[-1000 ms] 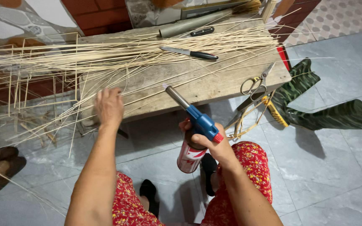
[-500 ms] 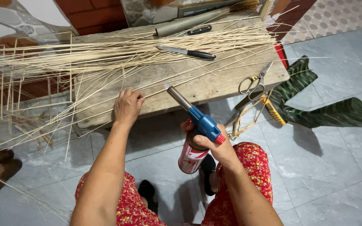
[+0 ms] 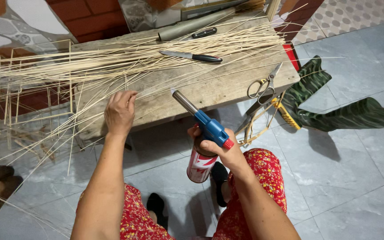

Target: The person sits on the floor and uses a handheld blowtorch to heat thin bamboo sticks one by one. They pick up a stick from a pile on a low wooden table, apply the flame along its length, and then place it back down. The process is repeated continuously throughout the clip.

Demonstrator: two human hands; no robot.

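Since earlier, my left hand (image 3: 120, 112) reaches bench (image 3: 227, 89), fingers curled on strips (image 3: 112, 66) lying crosswise; right hand (image 3: 221, 149) grips torch (image 3: 205, 133), nozzle aimed up-left toward them.

My right hand (image 3: 227, 153) grips a torch (image 3: 203, 133) with a glossy blue plastic body, a dull metal nozzle and a shiny painted can. The counter (image 3: 210, 86) is rough, weathered wood under dry matt straws (image 3: 112, 62); the scissors (image 3: 263, 84) are worn metal.
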